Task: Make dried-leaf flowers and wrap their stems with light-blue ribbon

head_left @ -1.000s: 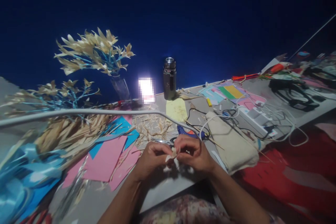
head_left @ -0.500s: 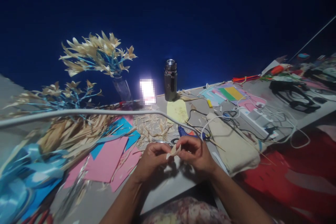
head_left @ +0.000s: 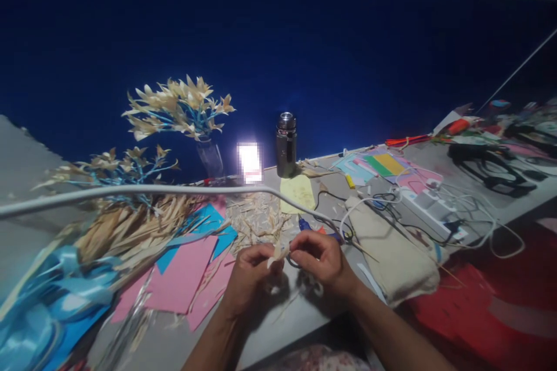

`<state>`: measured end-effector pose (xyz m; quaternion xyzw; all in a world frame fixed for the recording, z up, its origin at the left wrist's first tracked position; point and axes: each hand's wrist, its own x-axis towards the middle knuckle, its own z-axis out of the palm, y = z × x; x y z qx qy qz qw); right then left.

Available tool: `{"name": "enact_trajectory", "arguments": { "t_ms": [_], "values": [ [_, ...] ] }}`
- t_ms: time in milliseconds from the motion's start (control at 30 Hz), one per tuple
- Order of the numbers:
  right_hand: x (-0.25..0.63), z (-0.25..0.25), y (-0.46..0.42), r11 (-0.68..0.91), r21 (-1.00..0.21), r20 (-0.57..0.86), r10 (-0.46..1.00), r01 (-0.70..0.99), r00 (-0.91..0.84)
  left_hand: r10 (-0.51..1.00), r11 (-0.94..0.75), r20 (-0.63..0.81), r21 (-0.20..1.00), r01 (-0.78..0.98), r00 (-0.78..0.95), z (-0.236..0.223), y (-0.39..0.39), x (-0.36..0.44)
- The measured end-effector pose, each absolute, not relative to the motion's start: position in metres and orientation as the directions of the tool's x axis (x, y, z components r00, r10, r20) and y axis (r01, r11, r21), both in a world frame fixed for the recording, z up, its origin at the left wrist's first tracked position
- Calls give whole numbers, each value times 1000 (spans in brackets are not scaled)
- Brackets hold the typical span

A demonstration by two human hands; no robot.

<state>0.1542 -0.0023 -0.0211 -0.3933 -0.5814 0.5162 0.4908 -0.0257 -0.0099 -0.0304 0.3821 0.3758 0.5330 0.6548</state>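
A small pale piece of dried corn husk (head_left: 277, 254), shaped like folded petals, is between my two hands above the near edge of the table. My left hand (head_left: 252, 275) pinches it from the left, with thumb and fingers closed. On its right end, the bent fingertips of my right hand (head_left: 322, 261) are pressed together. Just behind my right hand lies a blue tool with an orange part (head_left: 305, 225), mostly covered by the fingers and a cable. Husk scraps (head_left: 256, 214) are scattered beyond my left hand.
A thick white cable (head_left: 174, 189) crosses in front. Behind it stand a vase (head_left: 211, 159) of husk flowers and a dark flask (head_left: 286, 148). Pink paper (head_left: 180, 278) and blue ribbon (head_left: 65, 284) lie left; a folded cloth (head_left: 391, 255) and power strip (head_left: 424, 208) lie right.
The view has tilted, so the table things sit slightly lower. My fingers have shifted on the husk piece, which now sits more toward my left hand.
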Motion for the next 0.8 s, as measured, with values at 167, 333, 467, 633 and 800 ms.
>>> {"name": "enact_trajectory", "arguments": {
  "t_ms": [167, 333, 467, 633, 800],
  "values": [
    [139, -14, 2, 221, -974, 224, 943, -39, -246, 987, 150, -113, 909, -390, 116, -32, -12, -29],
    [128, -13, -1, 275, -961, 268, 954, 38, -135, 995, 103, -89, 934, -343, 55, -34, -13, -35],
    [125, -14, -4, 263, -963, 254, 959, 54, -129, 999, -36, 37, 975, -221, -2, -38, -14, -39],
    [119, -14, -9, 226, -973, 223, 972, 39, -69, 982, -170, 160, 979, -112, -96, -41, -18, -39],
    [113, -16, -13, 196, -981, 196, 980, 3, -27, 960, -249, 238, 967, -60, -150, -40, -21, -39]
  ]
}}
